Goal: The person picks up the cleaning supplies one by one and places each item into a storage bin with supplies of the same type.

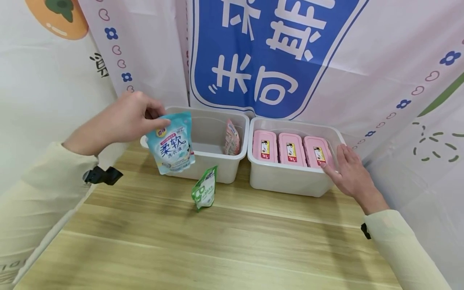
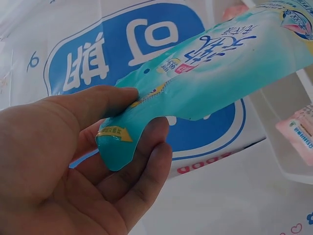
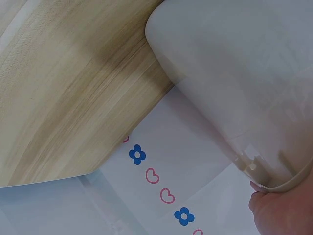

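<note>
Pale, print-covered cloth [image 1: 156,60] hangs behind a wood-grained surface [image 1: 253,237] as a person works with both hands. At far left, the left hand [image 1: 132,117] pinches a blue pouch [image 1: 174,149] by its top corner, thumb on the face, fingers bent behind. Hanging down and to the right of that hand, its long axis near upright but slightly tilted, the pouch covers the left end of a grey-white bin [image 1: 217,167]; whether it touches the rim cannot be told. The bin's open middle lies just right of the pouch, the key relation here, with a pink pouch [image 1: 232,139] upright at its far right end and a green pouch [image 1: 205,189] standing in front on the surface. Beside it, a second bin [image 1: 286,179] holds three pink boxes [image 1: 291,149] in a row, a bar to sideways travel. Farthest right, the right hand [image 1: 349,171], fingers fairly straight, grasps nothing loose and rests on that bin's right end, well apart from the blue pouch
</note>
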### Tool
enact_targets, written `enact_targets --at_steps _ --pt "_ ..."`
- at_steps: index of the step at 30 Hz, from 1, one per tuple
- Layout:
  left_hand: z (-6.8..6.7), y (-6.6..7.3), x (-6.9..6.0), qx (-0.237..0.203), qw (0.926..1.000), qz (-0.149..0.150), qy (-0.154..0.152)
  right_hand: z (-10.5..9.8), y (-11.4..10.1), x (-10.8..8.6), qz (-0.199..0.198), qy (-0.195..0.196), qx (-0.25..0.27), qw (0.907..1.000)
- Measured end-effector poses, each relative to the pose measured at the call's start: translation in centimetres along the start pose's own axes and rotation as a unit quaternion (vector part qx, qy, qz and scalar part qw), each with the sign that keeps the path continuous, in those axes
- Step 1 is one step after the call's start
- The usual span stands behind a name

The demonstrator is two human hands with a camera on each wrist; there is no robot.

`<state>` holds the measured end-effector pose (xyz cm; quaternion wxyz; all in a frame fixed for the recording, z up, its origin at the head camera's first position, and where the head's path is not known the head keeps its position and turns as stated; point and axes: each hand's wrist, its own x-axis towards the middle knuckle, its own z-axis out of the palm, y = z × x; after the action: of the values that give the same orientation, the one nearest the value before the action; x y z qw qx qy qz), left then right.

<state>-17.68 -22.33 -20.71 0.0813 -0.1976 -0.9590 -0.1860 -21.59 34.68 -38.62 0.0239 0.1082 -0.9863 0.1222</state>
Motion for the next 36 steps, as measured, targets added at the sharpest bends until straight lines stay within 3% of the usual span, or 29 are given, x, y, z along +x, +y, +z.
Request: enact_targets --at_steps 5,23,29,36 --pt "-0.6 0.0 0.5 0.007 0.9997 0.005 0.024 0.1 0.1 0.0 0.004 0.003 0.002 1.0" --pt "-1.7 -1.1 3.2 0.016 0.9979 -0.048 0.04 0.0 0.0 0.0 0.003 -0.001 0.004 1.0" --pt "-1.8 -1.6 4.3 0.002 0.9958 -0.085 0.035 0.0 0.1 0.1 0.007 -0.004 0.004 1.0" --pt "-1.3 -2.5 5.6 -0.009 0.9945 -0.101 0.026 0.1 0.2 0.1 0.011 -0.003 0.004 0.9999"
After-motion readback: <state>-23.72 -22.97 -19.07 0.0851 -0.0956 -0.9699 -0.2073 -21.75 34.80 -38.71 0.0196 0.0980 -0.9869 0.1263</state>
